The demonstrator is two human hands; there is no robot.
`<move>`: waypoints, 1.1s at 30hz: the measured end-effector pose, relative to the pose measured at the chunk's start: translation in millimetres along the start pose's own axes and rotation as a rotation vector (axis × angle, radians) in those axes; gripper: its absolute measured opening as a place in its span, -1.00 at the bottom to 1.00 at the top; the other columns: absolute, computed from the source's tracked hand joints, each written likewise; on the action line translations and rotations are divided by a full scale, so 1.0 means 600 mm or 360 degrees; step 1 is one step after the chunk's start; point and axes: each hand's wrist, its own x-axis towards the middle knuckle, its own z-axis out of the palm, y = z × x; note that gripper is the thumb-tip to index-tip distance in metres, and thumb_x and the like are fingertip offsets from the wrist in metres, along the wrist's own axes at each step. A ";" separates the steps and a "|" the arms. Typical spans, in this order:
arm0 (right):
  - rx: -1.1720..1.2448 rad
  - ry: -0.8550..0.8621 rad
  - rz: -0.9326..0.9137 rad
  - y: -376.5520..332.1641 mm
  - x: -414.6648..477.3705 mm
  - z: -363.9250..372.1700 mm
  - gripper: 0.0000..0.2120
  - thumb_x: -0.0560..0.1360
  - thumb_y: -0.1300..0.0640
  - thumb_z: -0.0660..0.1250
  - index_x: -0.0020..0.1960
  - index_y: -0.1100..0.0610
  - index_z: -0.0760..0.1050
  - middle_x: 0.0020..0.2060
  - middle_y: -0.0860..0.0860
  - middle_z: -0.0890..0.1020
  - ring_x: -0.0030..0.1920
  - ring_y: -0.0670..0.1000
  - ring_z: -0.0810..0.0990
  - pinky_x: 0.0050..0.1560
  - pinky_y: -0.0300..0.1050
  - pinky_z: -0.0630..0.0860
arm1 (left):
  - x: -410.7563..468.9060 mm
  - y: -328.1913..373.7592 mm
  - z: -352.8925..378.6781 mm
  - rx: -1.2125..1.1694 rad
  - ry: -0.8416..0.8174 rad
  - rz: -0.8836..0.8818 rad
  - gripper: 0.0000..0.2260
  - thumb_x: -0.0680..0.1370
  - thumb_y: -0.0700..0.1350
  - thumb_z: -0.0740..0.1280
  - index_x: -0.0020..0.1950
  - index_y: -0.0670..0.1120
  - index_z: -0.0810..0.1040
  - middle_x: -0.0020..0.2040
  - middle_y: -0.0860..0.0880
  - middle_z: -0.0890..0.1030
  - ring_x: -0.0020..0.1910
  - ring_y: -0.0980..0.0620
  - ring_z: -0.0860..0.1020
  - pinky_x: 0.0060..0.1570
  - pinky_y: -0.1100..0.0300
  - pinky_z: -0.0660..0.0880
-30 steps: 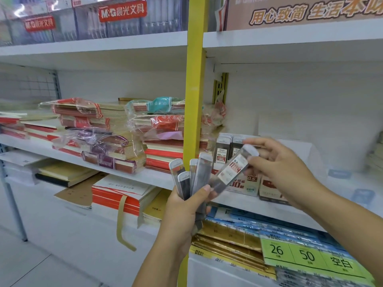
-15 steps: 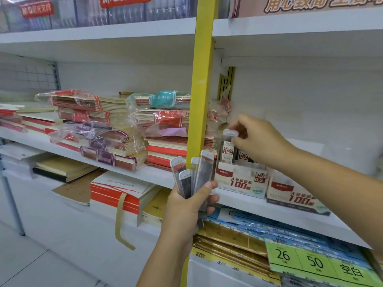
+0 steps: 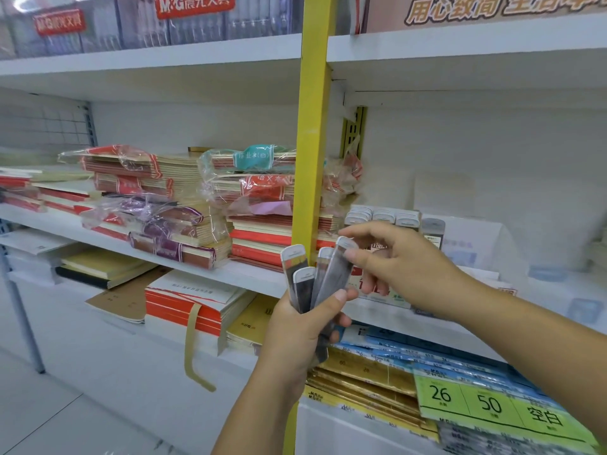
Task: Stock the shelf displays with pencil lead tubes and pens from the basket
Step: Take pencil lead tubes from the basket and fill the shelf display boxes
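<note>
a: comparing with half a second ago, what has changed?
b: the right hand [image 3: 397, 267] was up at the white and red cardboard display box [image 3: 397, 298] on the white shelf [image 3: 236, 274], setting a tube among the standing tubes [image 3: 382, 215]. it has come back down to mid-frame, to the fan of clear plastic pencil lead tubes with white caps [image 3: 303, 290].
a: and the fan itself?
b: much the same place, just right of the yellow upright post [image 3: 313, 159], in front of the shelf edge, four caps showing.
a: how do the hands lie?
b: the left hand [image 3: 302, 333] rises from the lower centre, fingers curled round the lower ends of the fan, thumb pressed across the front. the right hand reaches in from the right edge, thumb and forefinger nipping the white cap of the rightmost tube [image 3: 338, 270], the other fingers loosely bent below.
a: and the box?
b: behind the right hand, right of centre, its standing tubes just above the knuckles.
</note>
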 end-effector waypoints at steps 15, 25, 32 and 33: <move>0.0479 0.0160 0.0199 0.022 -0.014 -0.033 -0.73 0.52 0.28 0.36 0.15 0.00 0.51 -0.02 -0.08 0.70 -0.02 -0.11 0.68 -0.06 -0.25 0.61 | -0.008 -0.009 -0.003 0.0178 0.0037 -0.0011 -0.56 0.31 0.13 0.53 0.14 0.03 0.62 -0.36 0.03 0.58 -0.44 0.18 0.47 -0.48 0.34 0.40; 0.0256 0.0522 -0.0061 0.012 -0.009 -0.052 -0.79 0.54 0.21 0.35 0.06 -0.08 0.49 -0.13 -0.09 0.71 -0.19 -0.08 0.69 -0.25 -0.27 0.60 | 0.001 -0.014 0.001 0.0072 0.0211 -0.0025 -0.81 0.51 0.10 0.45 -0.02 0.01 0.71 -0.35 0.00 0.56 -0.45 0.11 0.43 -0.48 0.27 0.34; -0.0843 0.0508 -0.0549 0.006 0.037 -0.039 -0.78 0.58 0.14 0.27 0.20 -0.04 0.38 -0.11 -0.06 0.61 -0.15 -0.07 0.61 -0.20 -0.11 0.61 | 0.004 -0.010 -0.006 -0.0009 0.0345 -0.0053 -0.82 0.56 0.03 0.40 -0.07 -0.03 0.73 -0.38 -0.01 0.55 -0.47 0.09 0.41 -0.49 0.27 0.32; -0.0910 0.0483 -0.0516 0.011 0.045 -0.034 -0.78 0.58 0.13 0.26 0.20 -0.05 0.36 -0.11 -0.04 0.62 -0.17 -0.04 0.60 -0.21 -0.08 0.59 | 0.004 -0.009 -0.006 -0.0006 0.0338 -0.0043 -0.82 0.54 0.04 0.40 -0.06 -0.04 0.73 -0.38 -0.01 0.55 -0.47 0.10 0.41 -0.49 0.27 0.33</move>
